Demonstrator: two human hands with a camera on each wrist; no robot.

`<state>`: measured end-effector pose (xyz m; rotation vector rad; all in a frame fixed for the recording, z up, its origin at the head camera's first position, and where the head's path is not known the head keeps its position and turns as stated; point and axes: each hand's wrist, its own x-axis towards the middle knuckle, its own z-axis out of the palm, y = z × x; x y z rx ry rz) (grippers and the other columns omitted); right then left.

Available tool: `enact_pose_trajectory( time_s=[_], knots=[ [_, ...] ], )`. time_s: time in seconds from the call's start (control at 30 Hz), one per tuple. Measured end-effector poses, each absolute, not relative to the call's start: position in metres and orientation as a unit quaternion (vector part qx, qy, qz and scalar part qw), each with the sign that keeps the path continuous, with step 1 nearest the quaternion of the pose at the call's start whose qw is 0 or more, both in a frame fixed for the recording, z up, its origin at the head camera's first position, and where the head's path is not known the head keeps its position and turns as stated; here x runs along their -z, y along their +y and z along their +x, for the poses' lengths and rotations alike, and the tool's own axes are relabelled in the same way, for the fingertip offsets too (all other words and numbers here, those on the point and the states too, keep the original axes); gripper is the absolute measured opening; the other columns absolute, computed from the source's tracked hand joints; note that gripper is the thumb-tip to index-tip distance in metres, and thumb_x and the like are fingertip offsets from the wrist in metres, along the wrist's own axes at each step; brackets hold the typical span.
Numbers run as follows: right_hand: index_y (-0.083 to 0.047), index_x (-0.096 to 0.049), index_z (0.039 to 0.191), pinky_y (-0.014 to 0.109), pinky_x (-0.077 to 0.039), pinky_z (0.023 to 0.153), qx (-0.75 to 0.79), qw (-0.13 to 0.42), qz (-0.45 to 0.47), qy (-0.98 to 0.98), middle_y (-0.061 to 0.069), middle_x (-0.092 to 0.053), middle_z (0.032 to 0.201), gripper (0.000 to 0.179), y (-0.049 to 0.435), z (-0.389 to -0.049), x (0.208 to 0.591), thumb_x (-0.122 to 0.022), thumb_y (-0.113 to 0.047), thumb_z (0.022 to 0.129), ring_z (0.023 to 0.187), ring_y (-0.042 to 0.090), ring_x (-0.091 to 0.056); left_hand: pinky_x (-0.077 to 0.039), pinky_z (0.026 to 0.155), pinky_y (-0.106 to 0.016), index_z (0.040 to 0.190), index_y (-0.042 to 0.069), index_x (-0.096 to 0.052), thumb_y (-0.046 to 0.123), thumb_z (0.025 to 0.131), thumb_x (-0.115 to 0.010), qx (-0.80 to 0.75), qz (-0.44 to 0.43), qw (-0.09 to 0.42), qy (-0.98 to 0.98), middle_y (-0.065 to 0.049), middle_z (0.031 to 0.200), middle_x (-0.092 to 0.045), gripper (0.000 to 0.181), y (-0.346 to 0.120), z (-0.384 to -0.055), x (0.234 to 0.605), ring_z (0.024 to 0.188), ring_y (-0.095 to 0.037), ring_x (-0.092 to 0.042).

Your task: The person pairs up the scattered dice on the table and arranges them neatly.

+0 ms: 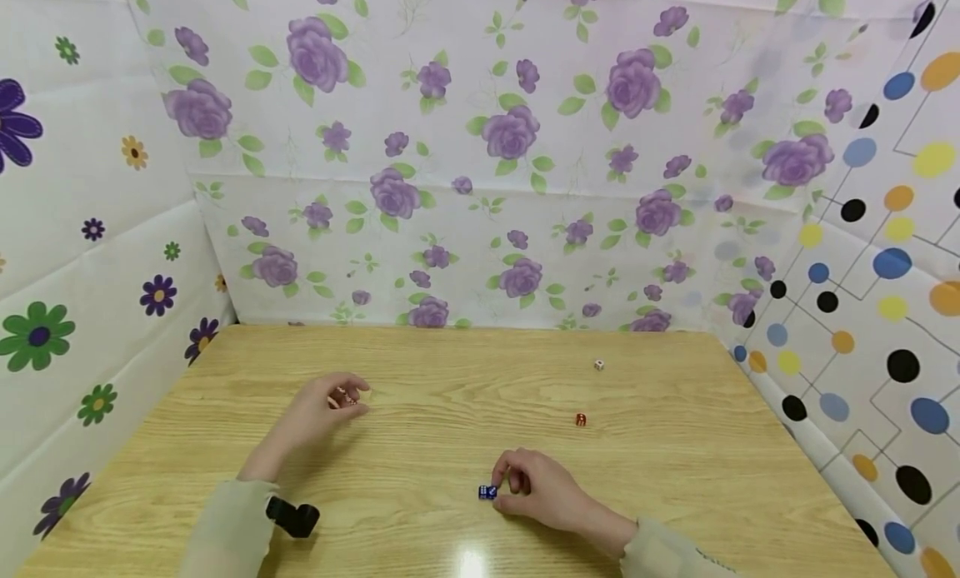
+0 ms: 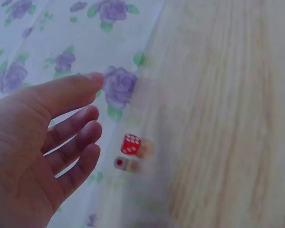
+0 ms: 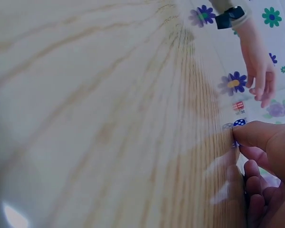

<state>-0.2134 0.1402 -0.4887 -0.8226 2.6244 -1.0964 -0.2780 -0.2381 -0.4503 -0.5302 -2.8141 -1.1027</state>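
Observation:
My right hand (image 1: 547, 490) pinches a blue die (image 1: 492, 492) between thumb and index finger, low at the tabletop. Right beside it, on the left, sits a second blue die (image 1: 482, 492); the right wrist view shows this blue die (image 3: 239, 122) just past the fingertips. My left hand (image 1: 318, 407) is held over the left part of the table, fingers loosely bent and holding nothing. Ahead of those fingers, a red die (image 2: 131, 144) and a white die (image 2: 121, 162) stand close together on the wood. In the head view the left fingers partly hide that pair.
Another red die (image 1: 581, 420) lies right of centre on the wooden table (image 1: 450, 378), with a white die (image 1: 599, 365) farther back. Flowered cloth (image 1: 465, 186) hangs behind the table, and patterned sheets flank both sides. My left wrist wears a black band (image 1: 292, 516).

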Motion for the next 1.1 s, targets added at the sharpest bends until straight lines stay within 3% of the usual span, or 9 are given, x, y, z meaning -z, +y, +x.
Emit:
enact_pose_trajectory(
  time_s=[0.17, 0.67, 1.1],
  knots=[
    [-0.025, -0.064, 0.093, 0.017, -0.038, 0.061, 0.371, 0.091, -0.278, 0.881, -0.006, -0.054, 0.077, 0.017, 0.140, -0.213, 0.489, -0.078, -0.030, 0.085, 0.066, 0.000, -0.044, -0.049, 0.068, -0.024, 0.114, 0.005, -0.067, 0.017, 0.089, -0.073, 0.358, -0.146, 0.061, -0.920, -0.011, 0.101, -0.066, 0.028, -0.249, -0.280, 0.460, 0.082, -0.014, -0.060],
    [-0.025, -0.064, 0.093, 0.017, -0.038, 0.060, 0.373, 0.088, -0.278, 0.881, -0.007, -0.053, 0.077, 0.017, 0.140, -0.213, 0.490, -0.078, -0.030, 0.085, 0.065, -0.001, -0.043, -0.049, 0.071, -0.029, 0.101, 0.007, -0.069, 0.016, 0.088, -0.075, 0.327, -0.102, 0.062, -0.937, -0.006, 0.093, -0.066, 0.017, -0.253, -0.289, 0.480, 0.081, -0.013, -0.059],
    [-0.026, -0.063, 0.093, 0.016, -0.038, 0.060, 0.372, 0.097, -0.277, 0.881, -0.009, -0.052, 0.077, 0.017, 0.140, -0.213, 0.488, -0.078, -0.028, 0.085, 0.065, -0.001, -0.043, -0.048, 0.066, -0.025, 0.092, 0.008, -0.070, 0.015, 0.087, -0.075, 0.332, -0.079, 0.066, -0.937, -0.005, 0.086, -0.068, 0.010, -0.249, -0.286, 0.476, 0.076, -0.012, -0.059]
  ],
)
